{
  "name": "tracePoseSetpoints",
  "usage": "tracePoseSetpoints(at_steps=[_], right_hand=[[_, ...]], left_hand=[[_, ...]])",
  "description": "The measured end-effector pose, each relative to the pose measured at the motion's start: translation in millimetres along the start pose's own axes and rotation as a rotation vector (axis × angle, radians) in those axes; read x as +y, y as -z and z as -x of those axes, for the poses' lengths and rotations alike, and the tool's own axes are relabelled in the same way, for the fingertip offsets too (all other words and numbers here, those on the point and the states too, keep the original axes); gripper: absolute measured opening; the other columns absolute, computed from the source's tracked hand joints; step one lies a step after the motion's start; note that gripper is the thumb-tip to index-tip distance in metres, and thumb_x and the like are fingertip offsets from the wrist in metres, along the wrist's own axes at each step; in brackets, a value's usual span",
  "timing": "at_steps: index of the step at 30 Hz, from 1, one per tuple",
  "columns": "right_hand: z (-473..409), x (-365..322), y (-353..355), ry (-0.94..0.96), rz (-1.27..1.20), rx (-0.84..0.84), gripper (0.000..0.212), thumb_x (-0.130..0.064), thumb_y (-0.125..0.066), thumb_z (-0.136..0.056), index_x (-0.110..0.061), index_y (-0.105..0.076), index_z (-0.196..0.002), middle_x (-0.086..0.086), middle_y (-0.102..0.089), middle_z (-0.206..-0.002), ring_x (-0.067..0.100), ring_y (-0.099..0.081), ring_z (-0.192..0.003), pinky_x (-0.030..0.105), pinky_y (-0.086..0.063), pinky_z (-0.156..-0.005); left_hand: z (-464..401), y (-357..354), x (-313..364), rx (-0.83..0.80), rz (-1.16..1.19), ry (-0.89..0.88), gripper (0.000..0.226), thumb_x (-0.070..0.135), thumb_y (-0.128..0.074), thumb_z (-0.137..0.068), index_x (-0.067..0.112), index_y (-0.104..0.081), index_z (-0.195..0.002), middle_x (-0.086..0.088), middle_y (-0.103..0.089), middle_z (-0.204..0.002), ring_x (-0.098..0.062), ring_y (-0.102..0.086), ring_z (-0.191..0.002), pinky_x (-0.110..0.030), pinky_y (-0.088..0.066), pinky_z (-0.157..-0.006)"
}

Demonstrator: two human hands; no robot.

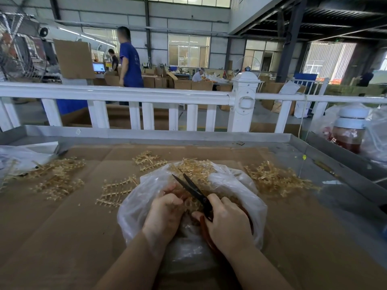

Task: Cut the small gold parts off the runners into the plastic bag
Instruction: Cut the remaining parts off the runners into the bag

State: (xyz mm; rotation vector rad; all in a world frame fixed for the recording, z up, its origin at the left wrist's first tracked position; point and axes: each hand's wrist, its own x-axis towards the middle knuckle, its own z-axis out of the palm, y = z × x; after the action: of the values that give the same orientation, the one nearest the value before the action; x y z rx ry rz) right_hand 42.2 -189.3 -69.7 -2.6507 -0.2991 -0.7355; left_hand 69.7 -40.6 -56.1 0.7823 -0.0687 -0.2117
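Over the open mouth of the plastic bag [234, 185], near the front edge of the cardboard-covered surface [62, 227], the left hand [165, 214] gripped a gold runner [189, 205], fingers curled round it so that whatever was snipped would likely drop straight into the bag rather than scatter. The right hand [228, 220] grasped the red handles of the scissors [195, 191], whose dark blades stood parted and pointed away toward the far edge — ready, it seemed, for the next cut. Just how the blades met the runner could not be told, since the hands hid that spot.

The runner looked like a thin, pale-gold plastic ladder with small parts budding off both sides; inside the bag lay a tangle of the same gold colour, blurred by the film.

Outward from the bag, more runners [117, 191] lay flat just beside its left side, another pair [146, 160] sat beyond it toward the far edge, a loose heap [274, 178] spread toward the right edge, and a wider scatter [56, 176] reached the left edge — all within easy reach. A white railing [134, 95] ran behind the far edge.
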Motion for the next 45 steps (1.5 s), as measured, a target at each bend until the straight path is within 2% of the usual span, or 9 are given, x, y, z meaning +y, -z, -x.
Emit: tracePoseSetpoints(at_steps=[3,6,12,17,21,31,35,40,45], right_hand=[[0.5,-1.9,3.0,-0.009,-0.014,0.001,0.041,-0.059,-0.05,-0.089,-0.028,-0.055,-0.116,-0.006,-0.062,-0.096,0.013,-0.059,-0.09,0.021,-0.044,-0.076],[1.4,-2.9,6.0,-0.017,-0.026,0.025,0.037,-0.051,-0.055,-0.089,-0.026,-0.058,-0.116,-0.005,-0.064,-0.096,0.013,-0.06,-0.091,0.022,-0.046,-0.079],[2.9,-6.7,10.3,-0.032,-0.03,0.072,0.033,-0.039,-0.065,-0.086,-0.02,-0.063,-0.112,-0.002,-0.066,-0.093,0.016,-0.062,-0.088,0.025,-0.048,-0.077],[2.8,-8.9,11.3,-0.033,-0.033,0.071,0.036,-0.042,-0.067,-0.084,-0.019,-0.064,-0.111,0.0,-0.066,-0.089,0.018,-0.063,-0.086,0.029,-0.051,-0.075],[3.1,-9.1,12.7,-0.045,-0.037,0.089,0.033,-0.041,-0.07,-0.082,-0.018,-0.065,-0.107,-0.001,-0.067,-0.086,0.018,-0.064,-0.082,0.03,-0.052,-0.071],[-0.7,-10.6,21.1,-0.079,-0.061,0.111,0.033,-0.052,-0.065,-0.082,-0.03,-0.06,-0.105,-0.011,-0.061,-0.084,0.009,-0.059,-0.081,0.016,-0.038,-0.067],[-4.2,-10.2,25.5,-0.099,-0.097,0.016,0.029,-0.056,-0.056,-0.086,-0.035,-0.053,-0.105,-0.013,-0.059,-0.091,0.006,-0.057,-0.088,0.017,-0.04,-0.071],[-13.5,-10.4,33.3,-0.127,-0.212,-0.047,0.027,-0.054,-0.058,-0.087,-0.035,-0.054,-0.106,-0.014,-0.062,-0.092,0.003,-0.058,-0.089,0.02,-0.047,-0.078],[-21.3,-11.7,47.0,-0.14,-0.234,-0.053,0.019,-0.053,-0.056,-0.089,-0.037,-0.05,-0.098,-0.018,-0.057,-0.077,-0.002,-0.058,-0.076,0.008,-0.039,-0.059]], left_hand=[[1.8,-1.7,-6.0,0.161,-0.062,-0.064,0.048,-0.026,-0.042,-0.079,-0.013,-0.048,-0.124,-0.031,-0.065,-0.109,-0.041,-0.066,-0.101,-0.045,-0.057,-0.083],[0.5,-1.3,-8.9,0.268,-0.059,-0.116,0.036,-0.02,-0.048,-0.087,-0.005,-0.05,-0.12,-0.022,-0.071,-0.099,-0.028,-0.072,-0.086,-0.031,-0.06,-0.065],[0.6,-4.3,-10.3,0.336,-0.096,-0.155,0.036,-0.006,-0.06,-0.087,-0.005,-0.052,-0.122,-0.024,-0.068,-0.109,-0.03,-0.07,-0.096,-0.038,-0.059,-0.08],[4.8,-2.1,-9.8,0.218,-0.081,-0.124,0.048,-0.01,-0.063,-0.074,-0.003,-0.054,-0.121,-0.028,-0.068,-0.107,-0.039,-0.068,-0.097,-0.046,-0.058,-0.08],[2.6,3.2,-14.0,0.29,-0.247,-0.155,0.037,-0.002,-0.068,-0.081,0.006,-0.059,-0.116,-0.017,-0.073,-0.097,-0.031,-0.072,-0.089,-0.036,-0.058,-0.066],[-7.5,3.4,-17.9,0.418,-0.242,-0.284,0.027,-0.004,-0.067,-0.083,0.014,-0.047,-0.083,-0.011,-0.065,-0.086,-0.013,-0.072,-0.073,-0.018,-0.053,-0.055],[-6.6,3.2,-15.5,0.372,-0.226,-0.265,0.012,-0.003,-0.068,-0.079,0.008,-0.063,-0.082,-0.007,-0.072,-0.078,-0.018,-0.073,-0.077,-0.027,-0.056,-0.065],[-1.6,0.8,-9.3,0.307,-0.171,-0.185,0.034,-0.007,-0.065,-0.076,0.007,-0.065,-0.107,-0.017,-0.073,-0.097,-0.032,-0.071,-0.092,-0.043,-0.057,-0.08],[-6.2,-5.3,-4.6,0.375,-0.097,-0.229,0.026,-0.012,-0.06,-0.083,0.007,-0.064,-0.099,-0.017,-0.067,-0.113,-0.029,-0.065,-0.106,-0.04,-0.051,-0.093]])
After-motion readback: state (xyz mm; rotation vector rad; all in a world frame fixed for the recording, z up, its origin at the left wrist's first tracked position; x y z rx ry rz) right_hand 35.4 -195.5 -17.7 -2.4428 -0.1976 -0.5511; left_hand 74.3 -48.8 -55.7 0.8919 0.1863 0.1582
